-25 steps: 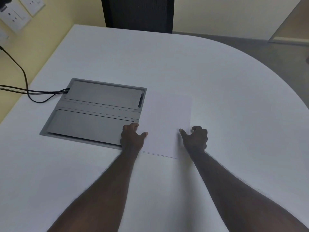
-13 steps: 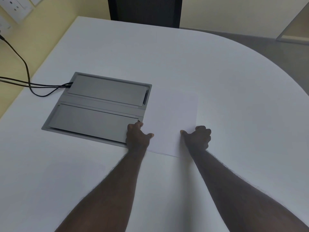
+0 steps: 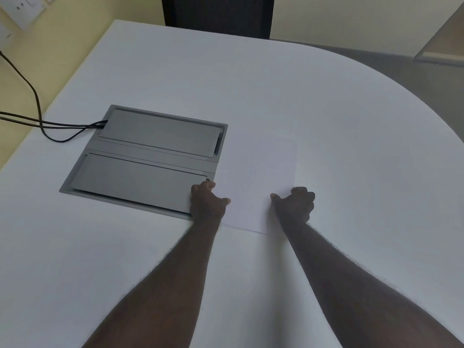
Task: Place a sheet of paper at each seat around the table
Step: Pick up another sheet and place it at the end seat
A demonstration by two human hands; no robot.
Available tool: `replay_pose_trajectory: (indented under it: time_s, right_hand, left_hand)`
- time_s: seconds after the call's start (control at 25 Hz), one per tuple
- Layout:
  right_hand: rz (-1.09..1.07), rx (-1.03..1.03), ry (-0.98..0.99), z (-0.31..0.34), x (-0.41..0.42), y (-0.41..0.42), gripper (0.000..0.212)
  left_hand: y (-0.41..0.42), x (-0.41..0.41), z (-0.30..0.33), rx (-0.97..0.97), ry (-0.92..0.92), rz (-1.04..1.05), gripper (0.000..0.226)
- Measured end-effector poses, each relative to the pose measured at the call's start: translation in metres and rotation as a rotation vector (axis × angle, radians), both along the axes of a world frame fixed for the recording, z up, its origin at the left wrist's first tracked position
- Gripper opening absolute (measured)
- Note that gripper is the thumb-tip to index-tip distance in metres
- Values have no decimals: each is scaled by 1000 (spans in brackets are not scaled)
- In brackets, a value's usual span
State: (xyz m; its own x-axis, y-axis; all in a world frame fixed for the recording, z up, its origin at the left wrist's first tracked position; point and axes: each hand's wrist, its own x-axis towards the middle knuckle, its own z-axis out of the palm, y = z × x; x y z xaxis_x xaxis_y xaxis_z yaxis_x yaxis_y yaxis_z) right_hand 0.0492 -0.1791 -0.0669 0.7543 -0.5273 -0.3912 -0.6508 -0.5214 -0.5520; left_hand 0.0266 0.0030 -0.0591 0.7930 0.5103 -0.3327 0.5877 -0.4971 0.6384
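Head view: one sheet of paper point(image 3: 253, 177) on one table point(image 3: 326, 109), left hand point(image 3: 207, 202) and right hand point(image 3: 295, 204) each gripping it.

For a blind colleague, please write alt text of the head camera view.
Two hands, the left hand and the right hand, hold the near part of a white sheet of paper lying on a white table. A grey cable box lies left; a dark chair stands opposite.
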Motion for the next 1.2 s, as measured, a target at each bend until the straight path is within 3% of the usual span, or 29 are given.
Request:
replay_pose_trajectory:
  time_s: [0.52, 0.96, 1.2]
  right_hand:
    - [17, 4, -6, -6, 0, -2, 56]
    - [13, 14, -15, -10, 2, -4, 72]
    - [17, 56, 19, -11, 5, -6, 70]
  left_hand:
    - [2, 2, -2, -70, -74, 30, 55]
    - [6, -1, -16, -72, -125, -36, 29]
    - [9, -2, -20, -69, -196, -34, 9]
